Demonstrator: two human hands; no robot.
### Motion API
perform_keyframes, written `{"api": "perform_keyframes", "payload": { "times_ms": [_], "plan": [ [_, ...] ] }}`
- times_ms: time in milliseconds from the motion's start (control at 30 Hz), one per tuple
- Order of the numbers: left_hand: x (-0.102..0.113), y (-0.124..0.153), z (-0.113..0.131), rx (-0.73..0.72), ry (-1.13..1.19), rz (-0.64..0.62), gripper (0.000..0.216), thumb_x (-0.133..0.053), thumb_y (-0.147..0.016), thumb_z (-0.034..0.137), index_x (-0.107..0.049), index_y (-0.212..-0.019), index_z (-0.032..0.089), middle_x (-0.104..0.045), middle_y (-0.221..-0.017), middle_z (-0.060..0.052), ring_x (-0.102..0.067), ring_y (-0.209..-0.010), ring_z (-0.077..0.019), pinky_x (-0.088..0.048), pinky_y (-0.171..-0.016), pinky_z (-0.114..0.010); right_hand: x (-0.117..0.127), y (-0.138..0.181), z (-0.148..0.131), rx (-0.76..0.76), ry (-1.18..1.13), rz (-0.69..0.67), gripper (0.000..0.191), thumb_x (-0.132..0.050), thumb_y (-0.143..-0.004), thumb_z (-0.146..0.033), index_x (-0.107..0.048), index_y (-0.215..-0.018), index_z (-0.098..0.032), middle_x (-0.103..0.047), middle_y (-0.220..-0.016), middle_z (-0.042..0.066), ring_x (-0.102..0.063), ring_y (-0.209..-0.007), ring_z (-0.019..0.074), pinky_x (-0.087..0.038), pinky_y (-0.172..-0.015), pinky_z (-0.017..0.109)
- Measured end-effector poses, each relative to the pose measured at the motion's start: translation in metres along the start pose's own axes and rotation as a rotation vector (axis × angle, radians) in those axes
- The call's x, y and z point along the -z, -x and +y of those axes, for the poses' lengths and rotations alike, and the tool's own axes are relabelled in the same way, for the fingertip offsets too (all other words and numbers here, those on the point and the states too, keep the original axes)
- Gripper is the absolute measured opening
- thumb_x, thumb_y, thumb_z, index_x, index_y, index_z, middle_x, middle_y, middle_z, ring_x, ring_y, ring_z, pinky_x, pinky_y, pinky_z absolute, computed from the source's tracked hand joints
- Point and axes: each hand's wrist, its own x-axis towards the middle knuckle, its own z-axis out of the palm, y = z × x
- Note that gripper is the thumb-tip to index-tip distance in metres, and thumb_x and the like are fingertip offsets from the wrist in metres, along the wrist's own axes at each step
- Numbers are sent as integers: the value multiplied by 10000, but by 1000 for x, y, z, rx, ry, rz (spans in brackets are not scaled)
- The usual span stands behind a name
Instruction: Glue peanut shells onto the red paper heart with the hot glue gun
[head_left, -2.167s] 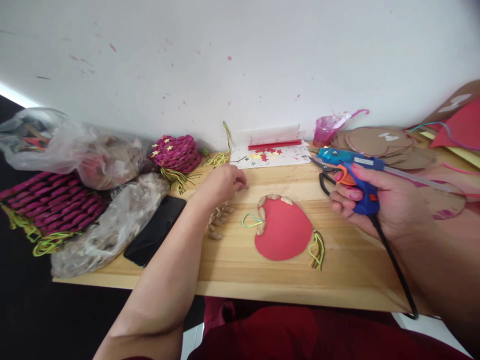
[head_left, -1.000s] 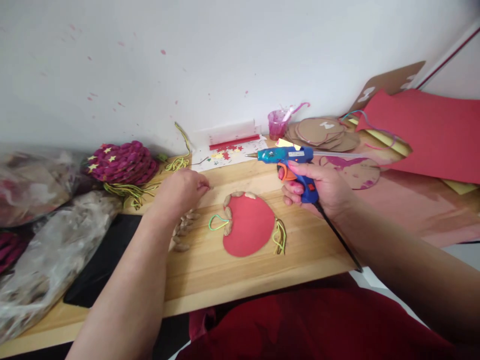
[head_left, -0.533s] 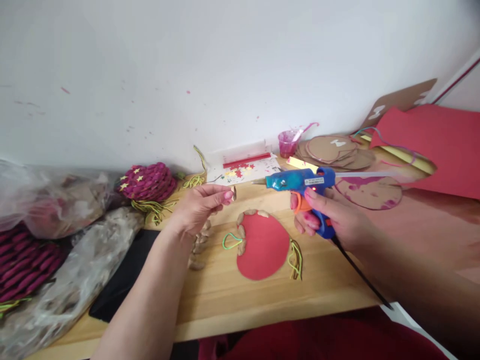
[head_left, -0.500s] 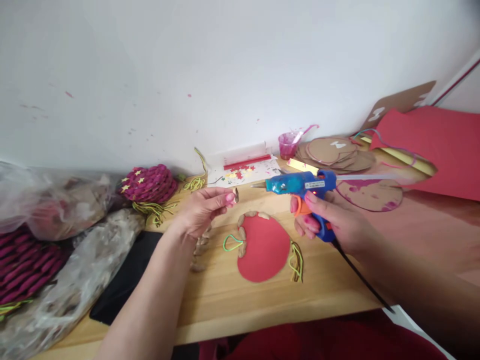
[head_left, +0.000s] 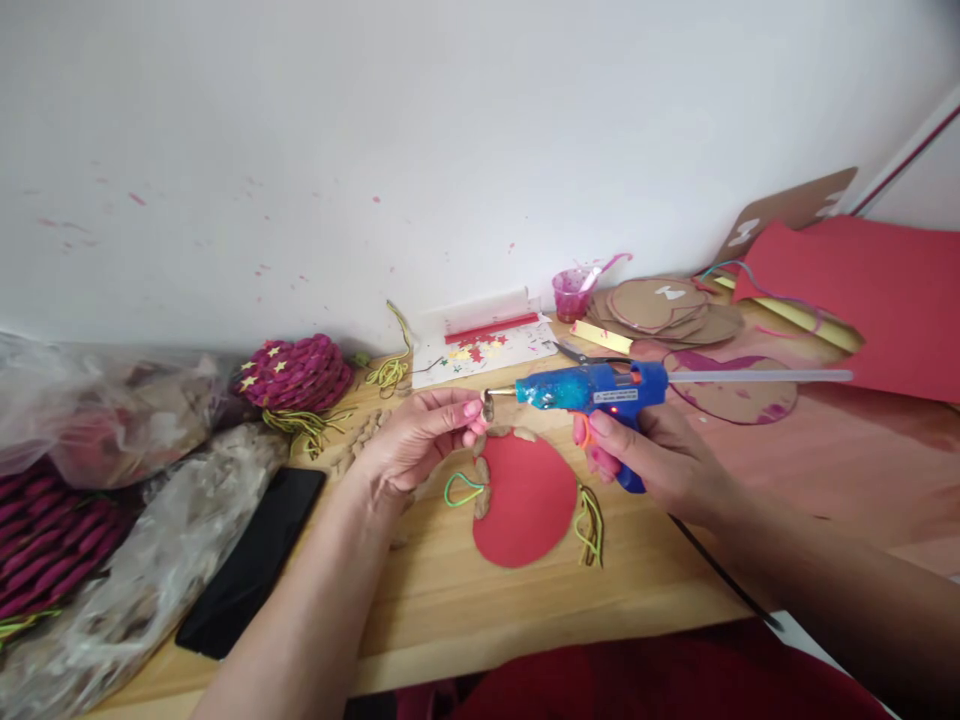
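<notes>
The right hand point(head_left: 667, 460) is gripping a glue gun point(head_left: 564, 387), its small label point(head_left: 604, 397) remaining unreadable. The left hand point(head_left: 420, 432) is pinching a peanut point(head_left: 488, 408), and the nozzle point(head_left: 505, 391), earlier apart, is now reaching it.

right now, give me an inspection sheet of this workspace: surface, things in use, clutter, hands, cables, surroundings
Surface: wooden table, red card lying flat on it
Things in use: glue gun, held off the table; peanuts along part of the card's edge; loose peanuts beyond the left forearm
Clutter: phone, plastic bag, cup, stars on paper
Left hand: pinches a peanut at the gun's nozzle; contact unclear
Right hand: grips the gun's handle
Cables: black cord toward the near edge; plug out of view
Surroundings: white wall, pink spots
</notes>
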Motion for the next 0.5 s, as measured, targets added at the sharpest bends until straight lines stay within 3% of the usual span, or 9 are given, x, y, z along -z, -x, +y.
{"api": "perform_keyframes", "payload": {
  "times_ms": [500],
  "plan": [
    [0,0,-2,-15,-17,-39,311,-955,-615,322,-751,-719,112,-675,-649,-36,-568,-579,-82,-476,-586,-194,2,0,3,24,100,-4,444,-541,-1016,-520,-515,-695,-214,-515,-582,-9,-473,-532,118,-335,-471,263]
  ]
}}
